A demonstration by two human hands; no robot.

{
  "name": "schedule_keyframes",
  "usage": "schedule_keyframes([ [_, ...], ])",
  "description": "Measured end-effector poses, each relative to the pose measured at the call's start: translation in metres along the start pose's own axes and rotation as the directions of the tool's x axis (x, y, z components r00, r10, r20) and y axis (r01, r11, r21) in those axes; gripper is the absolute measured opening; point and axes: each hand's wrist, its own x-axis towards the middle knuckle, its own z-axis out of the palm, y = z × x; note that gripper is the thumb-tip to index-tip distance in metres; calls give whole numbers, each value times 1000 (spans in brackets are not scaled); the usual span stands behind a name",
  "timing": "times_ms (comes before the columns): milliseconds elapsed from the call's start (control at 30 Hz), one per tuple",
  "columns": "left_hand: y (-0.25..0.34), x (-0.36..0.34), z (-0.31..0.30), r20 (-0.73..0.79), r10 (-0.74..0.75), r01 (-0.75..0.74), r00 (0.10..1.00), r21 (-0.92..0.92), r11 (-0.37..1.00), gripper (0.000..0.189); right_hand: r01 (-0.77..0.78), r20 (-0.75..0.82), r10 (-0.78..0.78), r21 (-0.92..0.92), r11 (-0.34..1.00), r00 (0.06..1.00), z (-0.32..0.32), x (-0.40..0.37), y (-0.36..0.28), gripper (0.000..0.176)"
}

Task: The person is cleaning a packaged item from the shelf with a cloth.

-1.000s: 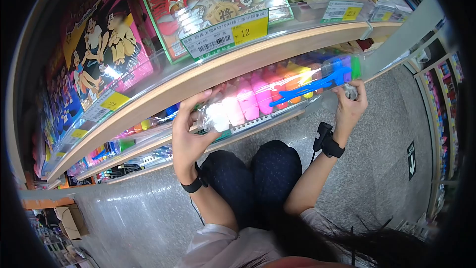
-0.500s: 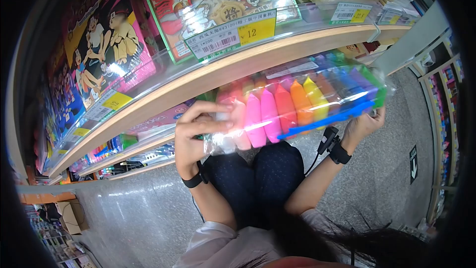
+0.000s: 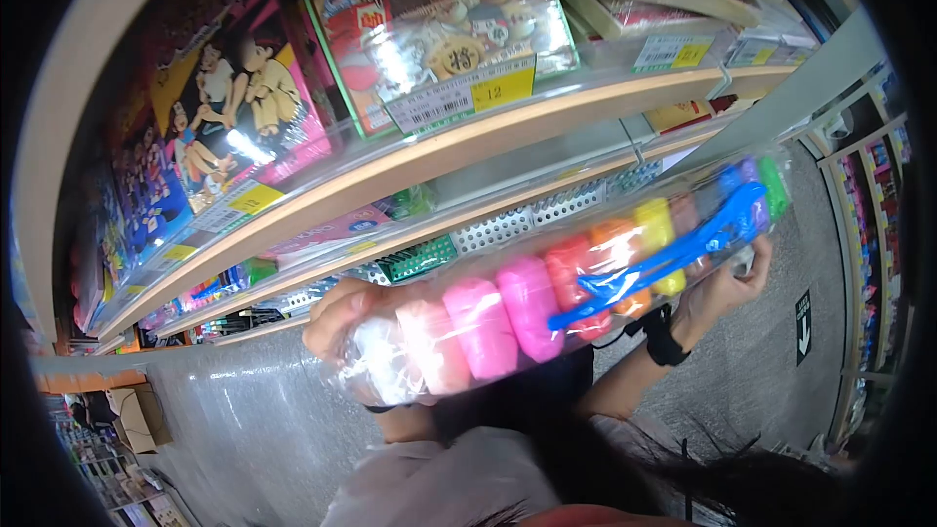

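Clay pack [image 3: 532, 303] of coloured lumps, just below the wooden shelf [image 3: 468, 151], with left hand [image 3: 337, 317] and right hand [image 3: 722, 283] each in a grip clenched around one end.

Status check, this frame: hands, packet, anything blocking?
Left hand grips packet of coloured clay at white end. Right hand grips green end. Packet out in front of shelf; nothing blocking.

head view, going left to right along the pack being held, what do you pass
left hand gripping the clay pack → white lump → pale pink lump → pink lump → magenta lump → red lump → orange lump → yellow lump → right hand. The blue tool crosses several, so it is left out.
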Motion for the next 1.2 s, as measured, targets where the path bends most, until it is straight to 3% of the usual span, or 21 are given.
schedule_keyframes([
  [33, 8, -4, -3, -6, -1, 1, 1000, 5, 1000, 25, -30, 67, 32, -36, 999, 997, -4, 0, -13, 44],
  [67, 25, -1, 0, -48, -49, 47, 998, -24, 999, 39, -35, 74, 38, -35, 999, 997, -7, 0, -25, 44],
  [100, 38, -1, 4, -87, -103, 99, 991, -54, 994, 53, -76, 128, 93, -131, 988, 987, -11, 0, -36, 43],
  [133, 44, -5, 8, -88, -121, 118, 989, -45, 992, 53, -116, 178, 159, -234, 965, 971, -14, 0, -48, 42],
  [200, 55, -12, 13, -217, -427, 352, 878, -314, 882, 59, -144, 236, 217, -290, 946, 947, -6, -3, -64, 37],
  [267, 50, -21, 4, -106, -623, 592, 775, -223, 774, 47, -211, 338, 363, -412, 886, 868, 0, -8, -64, 32],
  [433, 3, -27, 8, -137, -733, 734, 666, -53, 677, 28, -285, 422, 537, -526, 801, 731, -8, -65, -6, 26],
  [467, -5, -29, 5, -141, -737, 738, 661, -59, 672, 28, -321, 443, 520, -448, 834, 730, -6, -75, 2, 24],
  [533, -19, -39, -8, -201, -813, 816, 546, -92, 571, 28, -361, 471, 512, -377, 853, 718, -4, -82, 4, 23],
  [567, -18, -41, -6, -190, -771, 766, 607, -117, 632, 31, -355, 495, 578, -475, 805, 648, 0, -78, -5, 25],
  [633, -15, -47, -11, -174, -779, 780, 602, -80, 620, 31, -335, 509, 647, -575, 746, 568, 3, -79, -11, 28],
  [700, -9, -54, -15, -156, -790, 794, 593, -45, 606, 31, -221, 612, 505, -481, 848, 608, 5, -83, -12, 39],
  [733, -5, -58, -18, -129, -799, 807, 587, 18, 590, 29, -221, 614, 512, -488, 844, 600, 3, -88, -8, 39],
  [800, -1, -65, -25, -105, -812, 819, 574, 80, 568, 28, -245, 526, 462, -431, 868, 714, -1, -101, 3, 44],
  [867, 0, -75, -40, 63, -860, 784, 507, 381, 490, 33, -232, 492, 422, -400, 887, 762, 3, -108, 3, 43],
  [900, 4, -74, -44, 117, -906, 719, 406, 571, 396, 45, -213, 450, 370, -362, 908, 812, 6, -110, 2, 42],
  [933, 6, -78, -40, 116, -908, 722, 402, 570, 393, 45, -213, 452, 373, -366, 906, 810, 4, -108, 3, 42],
  [1000, 9, -87, -17, 188, -709, 657, 679, 275, 702, 55, -78, 598, 384, -472, 878, 703, -2, -103, 6, 35],
  [1067, 8, -94, -4, 150, -693, 647, 706, 263, 716, 56, -152, 610, 441, -466, 872, 659, -3, -103, 2, 32],
  [1133, 5, -98, -1, 90, -776, 781, 625, -78, 620, 58, -223, 620, 488, -457, 861, 614, -3, -106, -1, 30],
  [1200, 3, -97, -1, 99, -786, 791, 610, -112, 601, 61, -312, 582, 534, -442, 841, 613, -8, -110, -5, 26],
])
